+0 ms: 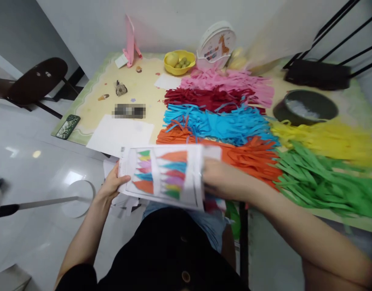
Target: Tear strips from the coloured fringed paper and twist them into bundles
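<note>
White rectangular paper-like sheet with multicoloured pointed prints (157, 173), just below frame centre, appeared light, bendable and best held by opposite edges, the left hand (113, 182) pinching its left edge, the right hand's (218, 177) blurred fingers indiscernible.

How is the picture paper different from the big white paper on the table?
The picture paper shows colourful shapes; the big white paper looks blank. The picture paper is held in the left hand; the big white paper lies on the table. Both have white on them.
</note>
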`<state>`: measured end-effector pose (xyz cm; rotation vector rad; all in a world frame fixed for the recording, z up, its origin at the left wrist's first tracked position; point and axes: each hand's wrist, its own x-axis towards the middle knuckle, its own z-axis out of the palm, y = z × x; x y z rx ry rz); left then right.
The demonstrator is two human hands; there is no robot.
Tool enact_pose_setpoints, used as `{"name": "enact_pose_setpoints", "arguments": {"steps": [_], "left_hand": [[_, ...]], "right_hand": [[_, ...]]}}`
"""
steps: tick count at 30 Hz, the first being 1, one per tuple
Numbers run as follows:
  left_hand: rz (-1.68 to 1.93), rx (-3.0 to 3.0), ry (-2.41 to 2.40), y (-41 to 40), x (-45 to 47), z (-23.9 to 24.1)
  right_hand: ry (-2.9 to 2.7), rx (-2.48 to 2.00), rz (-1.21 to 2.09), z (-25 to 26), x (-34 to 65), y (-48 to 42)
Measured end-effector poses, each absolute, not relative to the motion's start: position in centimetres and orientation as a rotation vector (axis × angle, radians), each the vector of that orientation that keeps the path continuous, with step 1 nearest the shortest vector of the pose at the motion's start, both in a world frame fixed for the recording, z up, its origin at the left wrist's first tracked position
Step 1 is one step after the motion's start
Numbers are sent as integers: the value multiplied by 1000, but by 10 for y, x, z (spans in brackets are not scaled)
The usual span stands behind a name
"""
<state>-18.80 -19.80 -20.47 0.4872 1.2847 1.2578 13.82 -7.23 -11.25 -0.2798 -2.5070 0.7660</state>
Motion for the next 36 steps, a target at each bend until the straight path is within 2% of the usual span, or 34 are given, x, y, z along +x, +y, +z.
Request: {"name": "enact_pose_setpoints", "arguments": {"steps": [3,4,7,9,12,18,21,23,31,33,36], "left_hand": [[1602,382,1325,-190,-183,-212],[1692,355,1317,-185,-174,-216],[1822,291,1268,-170,-124,-228],[1815,281,1218,-164,-83,-235],[1707,301,1095,-164,-48,-244],[1678,663,1294,-165,-98,-223],[1371,897,1395,-160,-107,-204],[1236,931,1427,-157,-95,-196],[1284,975,1564,-151,-71,-199],[1250,1074,1634,-153,-78,-199],[1194,1211,1683,-158,-83,-201]], "right_hand": [[-1859,-680,641,-111,164,-66],[-1640,-777,688,-118,163,-68],[-1441,-919,1110,-156,130,-83],[-1421,-989,1342,-180,96,-95],[-1275,-1156,1343,-197,69,-101],[-1451,-1114,1452,-195,117,-90],[-1642,-1041,1517,-199,130,-94],[-1689,-1046,1471,-202,130,-99],[-1767,-1030,1331,-190,148,-90],[-1782,-1011,1101,-169,167,-79],[-1756,-1062,531,-124,189,-66]]}}
